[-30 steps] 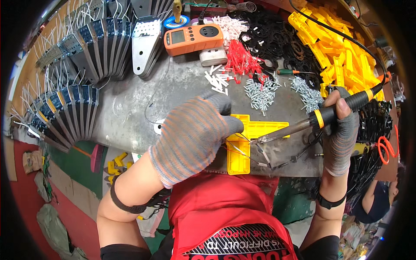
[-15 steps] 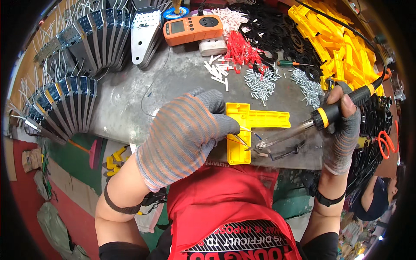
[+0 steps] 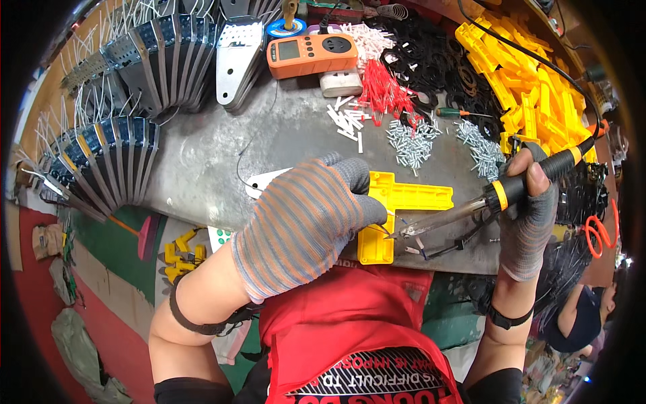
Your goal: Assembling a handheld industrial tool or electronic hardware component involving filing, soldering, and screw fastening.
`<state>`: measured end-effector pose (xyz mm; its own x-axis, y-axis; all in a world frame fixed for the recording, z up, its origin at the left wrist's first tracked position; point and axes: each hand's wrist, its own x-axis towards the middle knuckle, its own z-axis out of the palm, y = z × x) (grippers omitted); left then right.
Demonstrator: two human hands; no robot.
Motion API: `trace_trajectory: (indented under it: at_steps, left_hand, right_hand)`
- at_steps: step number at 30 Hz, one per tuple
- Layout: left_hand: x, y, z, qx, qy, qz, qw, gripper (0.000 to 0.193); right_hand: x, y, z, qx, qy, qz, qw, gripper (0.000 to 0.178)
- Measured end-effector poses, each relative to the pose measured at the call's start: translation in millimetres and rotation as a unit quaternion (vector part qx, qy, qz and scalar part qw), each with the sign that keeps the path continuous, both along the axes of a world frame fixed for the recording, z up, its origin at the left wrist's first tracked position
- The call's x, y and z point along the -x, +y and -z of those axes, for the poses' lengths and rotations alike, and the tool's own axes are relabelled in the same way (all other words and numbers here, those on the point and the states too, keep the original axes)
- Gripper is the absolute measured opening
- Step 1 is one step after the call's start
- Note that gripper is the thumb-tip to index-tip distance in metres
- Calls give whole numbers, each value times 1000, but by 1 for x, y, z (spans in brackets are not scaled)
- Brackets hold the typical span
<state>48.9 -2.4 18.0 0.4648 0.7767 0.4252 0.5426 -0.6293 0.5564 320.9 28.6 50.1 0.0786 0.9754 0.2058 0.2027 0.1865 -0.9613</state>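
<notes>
My right hand (image 3: 528,222), in a grey striped glove with bare fingertips, is wrapped round the handle of a soldering iron (image 3: 515,191). The iron's tip reaches left and down to the yellow T-shaped plastic housing (image 3: 420,196) on the metal bench. Over the housing's left side, my gloved left hand (image 3: 306,225) is closed, thumb and finger pinched on a thin wire (image 3: 381,229) near the iron's tip. Its palm side is hidden. A black lead (image 3: 444,251) with small wires lies right of the housing. Behind the left hand a white metal plate (image 3: 266,182) partly shows.
Racked metal plates with white wires (image 3: 101,158) stand at left. An orange meter (image 3: 311,55), red indicator lamps (image 3: 387,93), screws (image 3: 412,143), black rings (image 3: 431,54) and yellow housings (image 3: 531,81) lie behind. The iron's cable (image 3: 538,40) arches at right; a green-handled screwdriver (image 3: 457,112) lies among the piles.
My left hand has shifted slightly right and down in view, and the bench scene has shifted a little too. The soldering iron stays in my right hand, its tip still at the housing.
</notes>
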Motion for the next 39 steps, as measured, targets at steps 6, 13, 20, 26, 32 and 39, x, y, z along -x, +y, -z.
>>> trace_trajectory:
  at_steps: [6, 13, 20, 26, 32, 39]
  left_hand:
    - [28, -1, 6, -36, 145, -137, 979, 26]
    - [44, -16, 19, 243, -142, -190, 941, 35]
    - [-24, -13, 27, -99, 2, -20, 995, 31]
    - [-30, -7, 50, -7, -138, -3, 990, 20]
    - [-41, 1, 36, -67, 45, -4, 997, 17]
    - [-29, 16, 37, -92, 7, -12, 996, 25]
  right_hand:
    - [4, -4, -4, 0, 9, 8, 1000, 35]
    - [-11, 3, -7, -5, 90, -15, 996, 30]
    - [-11, 41, -18, -55, 118, 102, 986, 29]
    - [37, 141, -12, -192, -85, 20, 978, 22]
    - [63, 228, 25, 18, -13, 55, 998, 28]
    - [35, 178, 36, 120, 11, -133, 984, 33]
